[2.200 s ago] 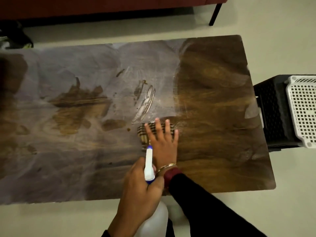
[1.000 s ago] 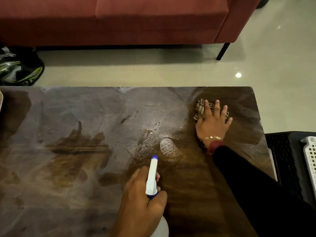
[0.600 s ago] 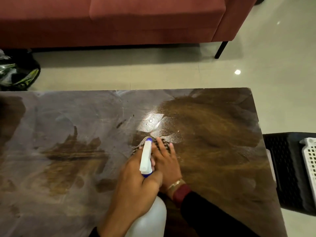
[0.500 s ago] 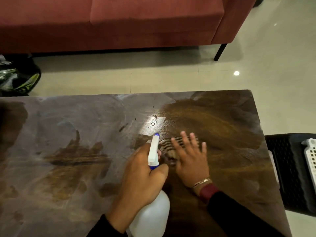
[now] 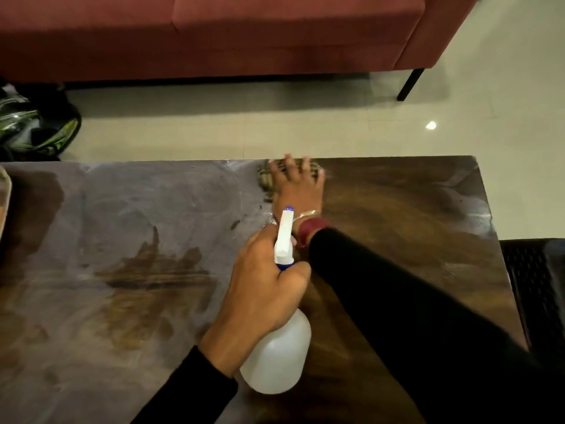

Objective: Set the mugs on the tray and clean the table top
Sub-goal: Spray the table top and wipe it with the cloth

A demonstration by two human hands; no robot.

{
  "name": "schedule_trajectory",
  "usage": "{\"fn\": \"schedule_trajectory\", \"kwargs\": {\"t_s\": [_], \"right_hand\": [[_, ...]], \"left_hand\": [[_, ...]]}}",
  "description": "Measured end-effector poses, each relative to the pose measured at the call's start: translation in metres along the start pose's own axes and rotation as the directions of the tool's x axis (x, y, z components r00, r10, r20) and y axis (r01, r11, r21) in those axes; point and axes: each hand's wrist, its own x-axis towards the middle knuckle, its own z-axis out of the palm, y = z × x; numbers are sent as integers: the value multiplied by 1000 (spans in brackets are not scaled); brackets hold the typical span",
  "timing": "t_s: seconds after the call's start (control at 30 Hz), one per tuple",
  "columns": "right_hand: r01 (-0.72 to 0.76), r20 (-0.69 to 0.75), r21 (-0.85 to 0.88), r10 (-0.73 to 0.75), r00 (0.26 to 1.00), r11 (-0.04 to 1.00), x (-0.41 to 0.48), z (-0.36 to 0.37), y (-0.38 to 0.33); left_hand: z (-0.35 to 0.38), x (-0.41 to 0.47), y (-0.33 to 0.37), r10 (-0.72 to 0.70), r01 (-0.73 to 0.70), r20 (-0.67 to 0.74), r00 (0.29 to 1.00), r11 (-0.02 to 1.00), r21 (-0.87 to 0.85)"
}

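Head view, our left hand (image 5: 263, 289) wrapped round white spray bottle (image 5: 279, 359), our right hand (image 5: 298, 186) fingers spread flat pressing striped cloth (image 5: 265, 182) at bench (image 5: 122, 240) far edge, cloth mostly hidden and blurred, mugs and tray out of view, black crate (image 5: 535, 289) cut off right.

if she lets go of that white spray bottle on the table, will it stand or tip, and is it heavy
The spray bottle looks like thin translucent plastic, so probably light; how full it is cannot be seen. Its body is wide and squat, so it would likely stand if set upright. The left hand holds it tilted by the neck, so dropped now it may topple and roll.
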Motion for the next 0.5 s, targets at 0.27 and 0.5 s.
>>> {"fn": "schedule_trajectory", "kwargs": {"t_s": [0.27, 0.5], "right_hand": [[376, -32, 146, -376, 926, 915, -120, 19, 12], [-245, -33, 49, 246, 969, 968, 1, -17, 60]], "left_hand": [[-17, 1, -10, -6, 6, -21, 1000, 1000, 21], [-33, -15, -43, -61, 57, -81, 995, 997, -50]]}}
